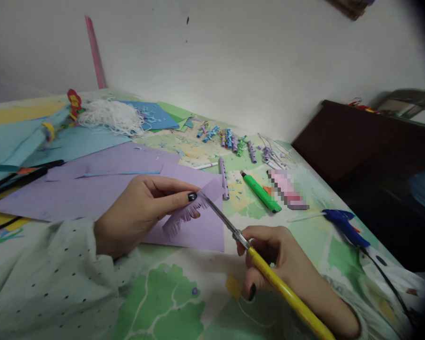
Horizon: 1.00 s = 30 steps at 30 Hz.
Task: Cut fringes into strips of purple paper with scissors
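L hand [138, 212] has the thin fringed lilac paper strip [213, 188] pinched btwn thumb & fingers, approx ctr of frame. R hand [290, 252] grips the yellow-handled metal scissors [278, 283], blades right at the strip. Imo go w/ short, evenly spaced snips, stop b4 the uncut edge, & mind that L thumb, it's v close to the tips.

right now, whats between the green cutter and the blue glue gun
The head view shows a pink, pixelated item there, with an orange scrap beside the green cutter and a thin white strand by the tip of the blue glue gun.
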Each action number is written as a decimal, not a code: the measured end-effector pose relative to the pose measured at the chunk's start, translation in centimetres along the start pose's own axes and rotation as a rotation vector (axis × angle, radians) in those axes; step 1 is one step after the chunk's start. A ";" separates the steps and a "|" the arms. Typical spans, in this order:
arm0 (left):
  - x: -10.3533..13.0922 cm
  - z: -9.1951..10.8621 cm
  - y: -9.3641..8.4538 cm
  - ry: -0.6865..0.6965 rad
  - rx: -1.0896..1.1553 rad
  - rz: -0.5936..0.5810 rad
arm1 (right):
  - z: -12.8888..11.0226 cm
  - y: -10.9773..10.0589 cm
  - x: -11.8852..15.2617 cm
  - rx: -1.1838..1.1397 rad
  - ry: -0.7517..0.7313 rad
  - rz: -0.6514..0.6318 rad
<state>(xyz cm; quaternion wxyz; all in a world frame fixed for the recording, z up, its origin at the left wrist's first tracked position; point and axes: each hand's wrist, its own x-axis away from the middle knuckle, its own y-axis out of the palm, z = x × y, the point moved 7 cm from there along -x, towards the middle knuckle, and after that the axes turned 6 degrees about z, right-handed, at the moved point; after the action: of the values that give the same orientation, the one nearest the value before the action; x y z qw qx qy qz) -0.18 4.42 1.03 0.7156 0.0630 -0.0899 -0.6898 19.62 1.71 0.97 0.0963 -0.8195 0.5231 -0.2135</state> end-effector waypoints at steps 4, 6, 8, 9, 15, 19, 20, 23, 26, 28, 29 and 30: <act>0.0 -0.1 -0.1 -0.001 0.002 -0.002 | 0.0 -0.1 0.1 -0.002 -0.004 0.000; 0.0 -0.2 -0.1 0.001 0.003 -0.006 | 0.1 -0.2 0.1 -0.009 0.002 0.006; -0.1 -0.3 -0.1 0.001 0.014 -0.010 | 0.1 -0.1 0.0 -0.024 0.004 0.001; -0.1 -0.3 -0.1 0.002 0.021 -0.011 | 0.1 0.0 0.0 -0.029 0.002 -0.003; 0.0 -0.2 0.0 0.012 0.018 -0.005 | 0.1 0.0 -0.1 -0.011 -0.013 0.002; 0.0 -0.3 -0.1 0.007 0.013 -0.006 | 0.2 -0.1 0.0 -0.021 0.011 0.006; 0.0 -0.3 -0.1 0.007 0.015 -0.007 | 0.2 0.0 0.0 -0.027 0.017 0.004; -0.1 -0.3 -0.1 0.010 0.017 -0.002 | 0.4 0.0 0.1 -0.026 0.033 0.005; -0.3 -0.4 -0.2 0.010 0.017 0.014 | 0.5 -0.1 0.0 -0.020 0.025 0.010; -0.3 -0.4 -0.2 0.013 0.010 0.017 | 0.6 -0.1 0.0 -0.023 0.018 0.018; -0.3 -0.3 -0.2 0.015 0.006 0.013 | 0.6 -0.1 0.0 -0.033 0.018 0.014; -0.3 -0.3 -0.2 0.015 0.004 0.006 | 0.6 0.0 0.0 -0.050 0.020 0.002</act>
<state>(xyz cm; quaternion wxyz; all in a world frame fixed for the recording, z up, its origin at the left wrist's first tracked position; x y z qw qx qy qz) -0.31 4.66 0.69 0.7183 0.0691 -0.0862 -0.6869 19.86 1.67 0.43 0.0710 -0.8188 0.5301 -0.2085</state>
